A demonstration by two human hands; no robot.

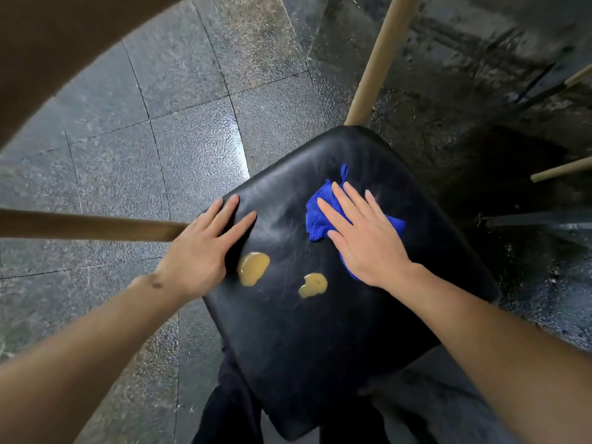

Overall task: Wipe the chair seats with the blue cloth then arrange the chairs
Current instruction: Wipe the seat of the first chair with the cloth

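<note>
A black padded chair seat (320,347) fills the middle of the view. Two yellowish spill patches lie on it: one (253,267) near my left hand, a smaller one (313,285) beside it. The blue cloth (317,219) is bunched on the far right part of the seat. My right hand (362,238) lies flat on top of the cloth with fingers spread, pressing it down. My left hand (205,248) rests flat on the seat's left edge, fingers apart, holding nothing.
A wooden rail (89,224) of the chair runs in from the left to the seat. A curved wooden piece (48,46) arcs across the top left. Light wooden legs (378,59) stand beyond the seat, more at right (560,169). The floor (160,123) is grey stone tile.
</note>
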